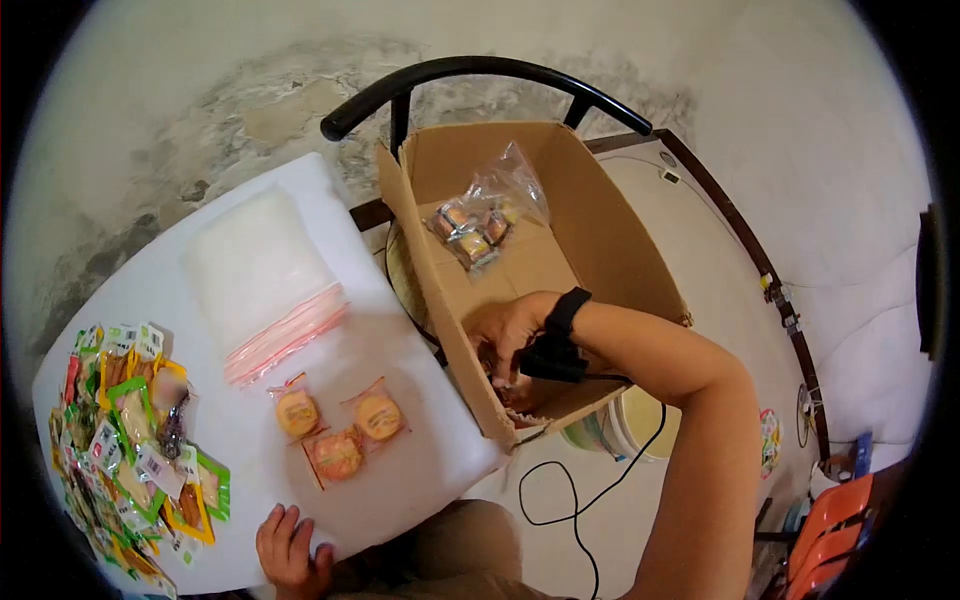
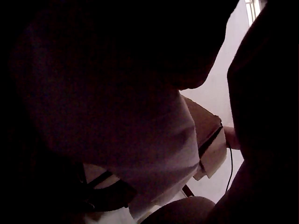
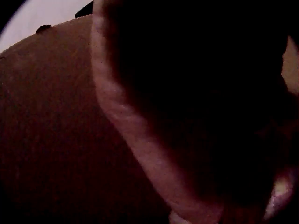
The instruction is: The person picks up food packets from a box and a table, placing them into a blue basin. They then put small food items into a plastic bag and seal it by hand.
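My right hand (image 1: 515,335) reaches down into the near end of a cardboard box (image 1: 620,255), among reddish-brown packets (image 1: 517,400). Its fingertips are partly hidden, and I cannot tell whether they grip a packet. In the dark right wrist view, a shiny wrapper (image 3: 280,189) shows beside the hand. A clear bag (image 1: 475,225) of small wrapped snacks lies at the box's far end. My left hand (image 1: 290,550) rests at the near edge of the white table (image 1: 400,480), fingers loosely extended. Beyond it lie three wrapped round pastries (image 1: 379,416).
A stack of clear zip bags (image 1: 265,260) with red seals lies on the table. Many snack packets (image 1: 135,440) are heaped at its left. The box stands against a black curved chair back (image 1: 480,66). A black cable (image 1: 575,515) hangs below my right arm, near a white bucket (image 1: 640,425).
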{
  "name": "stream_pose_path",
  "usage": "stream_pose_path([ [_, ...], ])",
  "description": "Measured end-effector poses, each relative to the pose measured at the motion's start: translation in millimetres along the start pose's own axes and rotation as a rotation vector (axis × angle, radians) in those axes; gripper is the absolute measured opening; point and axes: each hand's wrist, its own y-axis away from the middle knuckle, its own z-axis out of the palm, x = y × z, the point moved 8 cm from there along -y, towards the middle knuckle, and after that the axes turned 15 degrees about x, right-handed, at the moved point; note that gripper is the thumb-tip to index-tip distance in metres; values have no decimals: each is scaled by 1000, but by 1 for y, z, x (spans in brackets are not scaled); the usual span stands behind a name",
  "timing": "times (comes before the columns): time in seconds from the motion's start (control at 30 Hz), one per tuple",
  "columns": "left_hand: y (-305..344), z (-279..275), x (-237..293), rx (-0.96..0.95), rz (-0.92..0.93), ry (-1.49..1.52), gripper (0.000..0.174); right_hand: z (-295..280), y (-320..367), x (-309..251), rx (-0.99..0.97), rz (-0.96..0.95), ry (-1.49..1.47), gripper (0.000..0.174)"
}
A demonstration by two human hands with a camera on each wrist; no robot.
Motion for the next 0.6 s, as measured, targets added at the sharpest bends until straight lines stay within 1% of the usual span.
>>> stream_pose_path([
  [0.03,-1,-1,-1,4,-2,-4,31,-4,3,-6,-1,-4,5,45],
  [0.1,-2,-1,0,-3,16,21,28,-14,12,-16,-78,4,55,47],
  [0.13,-2,1,-3,0,-2,8,28,-27,16,-16,-6,-58,32,44],
  [0.17,1,7,-6,-22,-10,7,33,-40,24,-14,55,-131,5,42],
  [0.2,4,10,-10,-44,-28,-6,37,-57,37,-14,135,-58,24,40],
  [0.23,4,9,-12,-50,-24,-13,38,-72,44,-4,192,-2,22,36],
  [0.27,5,8,-17,-48,-56,-49,38,-94,67,-37,337,-8,115,33],
  [0.33,5,8,-15,-22,-13,25,41,-116,102,-49,552,174,-241,30],
  [0.37,6,9,-18,-12,-25,12,41,-117,111,-65,542,160,-231,30],
  [0.43,6,5,-14,18,-2,47,41,-136,134,-90,782,119,-455,32],
  [0.47,5,4,-14,26,-8,42,41,-128,134,-106,777,113,-447,32],
  [0.53,4,2,-13,-5,-4,54,39,-113,119,-154,806,-41,-589,36],
  [0.6,6,2,-13,5,-9,51,38,-81,80,-182,579,-82,-498,37],
])
